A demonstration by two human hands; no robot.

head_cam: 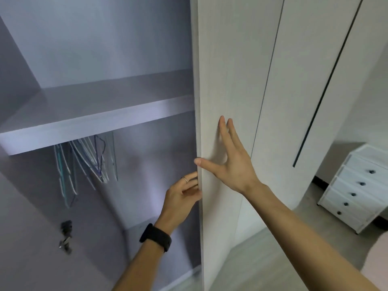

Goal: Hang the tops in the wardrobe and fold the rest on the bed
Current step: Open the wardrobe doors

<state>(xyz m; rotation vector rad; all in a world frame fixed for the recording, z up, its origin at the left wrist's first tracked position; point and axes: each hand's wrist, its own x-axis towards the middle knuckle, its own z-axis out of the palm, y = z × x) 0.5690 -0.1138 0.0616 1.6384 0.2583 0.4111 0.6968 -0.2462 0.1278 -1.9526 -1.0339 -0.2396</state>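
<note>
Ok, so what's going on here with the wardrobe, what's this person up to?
A person is handling the wardrobe door with both hands. The left hand grips its free edge, fingers curled round it, while the right hand lies flat on its outer face. The wardrobe stands open, and bare hangers hang below the shelf inside. No clothes are in view, so no top is hung yet. A white drawer unit stands off to the right.
</note>
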